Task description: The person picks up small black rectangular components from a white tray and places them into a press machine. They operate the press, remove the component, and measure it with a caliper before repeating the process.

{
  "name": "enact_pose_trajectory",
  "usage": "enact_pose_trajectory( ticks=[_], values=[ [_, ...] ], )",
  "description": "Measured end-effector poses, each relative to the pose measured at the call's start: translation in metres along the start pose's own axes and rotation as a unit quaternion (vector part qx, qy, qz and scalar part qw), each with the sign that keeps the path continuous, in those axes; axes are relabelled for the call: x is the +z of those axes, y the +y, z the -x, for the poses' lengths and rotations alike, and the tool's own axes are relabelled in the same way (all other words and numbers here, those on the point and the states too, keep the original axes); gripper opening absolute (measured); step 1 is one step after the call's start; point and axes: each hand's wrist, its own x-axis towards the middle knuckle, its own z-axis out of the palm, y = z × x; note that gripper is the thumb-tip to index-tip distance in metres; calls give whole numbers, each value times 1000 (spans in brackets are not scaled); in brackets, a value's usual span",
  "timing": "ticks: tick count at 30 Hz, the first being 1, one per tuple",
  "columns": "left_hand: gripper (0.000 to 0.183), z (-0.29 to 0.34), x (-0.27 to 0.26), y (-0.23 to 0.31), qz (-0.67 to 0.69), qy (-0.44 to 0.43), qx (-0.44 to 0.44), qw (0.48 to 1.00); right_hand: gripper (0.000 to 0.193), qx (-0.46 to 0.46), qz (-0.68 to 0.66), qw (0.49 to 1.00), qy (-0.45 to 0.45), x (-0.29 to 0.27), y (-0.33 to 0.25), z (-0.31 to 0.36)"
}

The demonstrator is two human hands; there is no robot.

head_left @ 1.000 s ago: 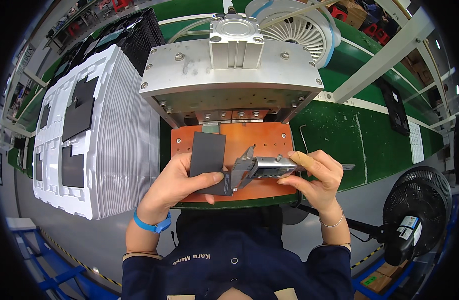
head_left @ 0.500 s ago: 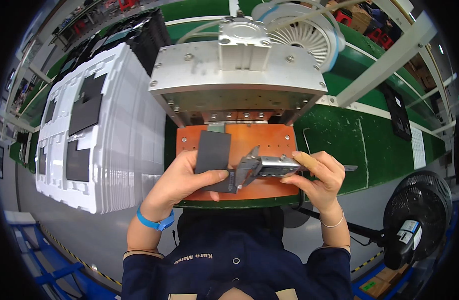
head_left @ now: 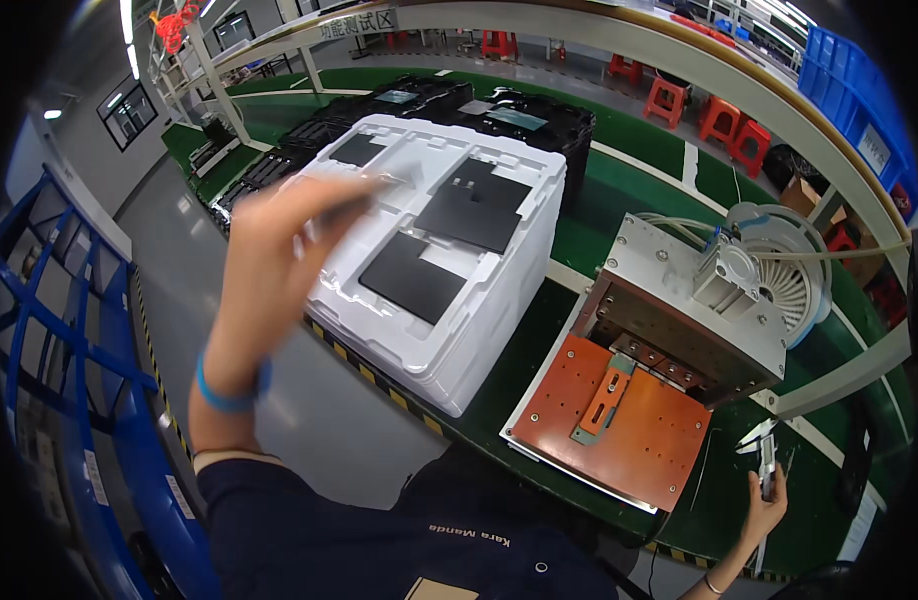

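Fingers of the right hand (head_left: 767,512) closed around a caliper (head_left: 767,462) over the tabletop (head_left: 721,487) beside the orange plate (head_left: 659,432); those of the left hand (head_left: 277,240), blurred, their opening and hold indeterminable, raised near the white tray stack (head_left: 509,325) bearing black sheets (head_left: 414,278)

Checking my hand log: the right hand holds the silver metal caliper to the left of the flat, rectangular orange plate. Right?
No, the side is wrong. The head view shows the right hand holding the silver metal caliper to the right of the flat, rectangular orange plate.
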Motion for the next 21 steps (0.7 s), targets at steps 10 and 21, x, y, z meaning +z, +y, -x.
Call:
enact_pose_trajectory(
  ticks=[10,21],
  values=[
    [42,-79,70,-114,-246,-122,132,952,43,-41,191,978,66,32,47,10],
    [44,-64,58,-96,-93,-254,99,958,32,-354,49,928,104,36,-186,23]
  ],
)
